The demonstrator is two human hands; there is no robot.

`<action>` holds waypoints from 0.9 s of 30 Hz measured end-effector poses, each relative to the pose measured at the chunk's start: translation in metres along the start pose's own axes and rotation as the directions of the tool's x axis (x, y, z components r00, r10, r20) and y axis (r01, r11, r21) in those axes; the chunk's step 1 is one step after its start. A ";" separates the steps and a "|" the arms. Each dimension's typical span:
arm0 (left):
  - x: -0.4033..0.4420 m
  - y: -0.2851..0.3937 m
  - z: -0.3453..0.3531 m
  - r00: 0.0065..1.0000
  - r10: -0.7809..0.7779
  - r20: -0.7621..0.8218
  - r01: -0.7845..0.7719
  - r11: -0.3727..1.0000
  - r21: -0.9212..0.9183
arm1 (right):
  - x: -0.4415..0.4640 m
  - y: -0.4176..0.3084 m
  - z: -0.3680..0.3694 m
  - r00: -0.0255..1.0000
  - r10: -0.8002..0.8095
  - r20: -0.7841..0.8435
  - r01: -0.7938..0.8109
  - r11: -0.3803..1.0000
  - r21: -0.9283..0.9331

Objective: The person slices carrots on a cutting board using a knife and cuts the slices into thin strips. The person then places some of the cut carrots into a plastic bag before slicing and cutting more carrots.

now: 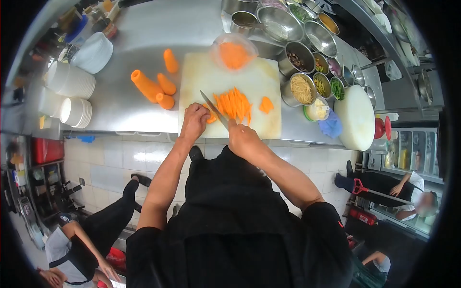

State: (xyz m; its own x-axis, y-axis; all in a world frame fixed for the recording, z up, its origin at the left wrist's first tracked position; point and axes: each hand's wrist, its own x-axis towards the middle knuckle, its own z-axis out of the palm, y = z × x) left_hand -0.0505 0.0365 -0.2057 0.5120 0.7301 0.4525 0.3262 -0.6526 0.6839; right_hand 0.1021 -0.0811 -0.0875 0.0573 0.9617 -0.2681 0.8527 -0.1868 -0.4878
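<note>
My right hand (244, 139) is closed around the handle of a kitchen knife (214, 108), whose blade points up and to the left over the white cutting board (197, 72). Just left of the blade, my left hand (195, 119) has its fingers curled onto a piece of carrot (211, 116) on the board. Right of the blade lies a fanned pile of thin carrot slices (234, 104). A few more carrot slices (266, 104) sit near the board's right side. At the back of the board stands a clear bowl (220, 60) with shredded carrot (235, 55).
Peeled carrots (146, 86) lie left of the board. White tubs (71, 79) are stacked farther left. Metal containers of noodles (302, 89) and vegetables stand to the right, near a blue cloth (331, 125) and a round white board (355, 117). Other people (96, 235) are behind me.
</note>
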 end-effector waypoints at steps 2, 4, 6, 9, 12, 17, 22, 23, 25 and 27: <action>-0.001 0.000 0.002 1.000 -0.011 0.002 0.011 1.000 -0.008 | 0.000 0.001 0.007 1.000 0.005 0.013 -0.005 1.000 0.025; 0.000 0.000 0.000 1.000 -0.013 0.002 0.013 1.000 -0.007 | 0.015 0.005 0.028 0.999 -0.002 -0.045 0.005 0.999 0.048; -0.002 -0.001 -0.002 1.000 0.007 0.014 -0.007 1.000 -0.002 | 0.014 0.007 0.018 1.000 0.011 -0.008 -0.011 1.000 0.020; -0.003 -0.003 0.000 1.000 0.012 0.003 -0.012 1.000 -0.010 | 0.000 -0.007 -0.002 0.999 0.032 0.035 -0.032 0.999 0.009; -0.004 -0.001 0.000 1.000 0.013 -0.023 -0.013 1.000 -0.001 | 0.009 0.002 0.025 1.000 0.007 -0.005 -0.006 0.998 0.065; -0.007 -0.008 0.000 1.000 0.021 0.008 -0.021 1.000 0.003 | 0.011 -0.005 0.006 0.999 0.021 0.025 -0.022 0.999 0.050; -0.006 -0.007 -0.003 1.000 0.029 -0.005 -0.029 0.999 0.025 | 0.019 -0.004 0.024 1.000 0.022 0.018 -0.022 0.999 0.043; -0.003 -0.008 -0.005 0.999 0.041 0.000 -0.041 0.999 0.016 | 0.022 0.001 0.026 1.000 0.017 0.016 -0.018 0.999 0.045; -0.006 -0.006 -0.005 0.998 0.053 0.019 -0.053 0.999 -0.003 | 0.015 -0.001 0.012 0.999 0.013 0.042 -0.014 1.000 0.009; -0.008 -0.004 -0.006 0.998 0.066 -0.002 -0.066 0.998 0.010 | 0.007 -0.004 0.011 0.999 0.013 0.033 -0.013 1.000 0.014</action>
State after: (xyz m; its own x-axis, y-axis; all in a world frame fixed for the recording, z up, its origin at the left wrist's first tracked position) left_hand -0.0604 0.0343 -0.2089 0.5305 0.6861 0.4978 0.3001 -0.7012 0.6467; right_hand 0.0931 -0.0762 -0.0969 0.0509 0.9521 -0.3015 0.8446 -0.2021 -0.4958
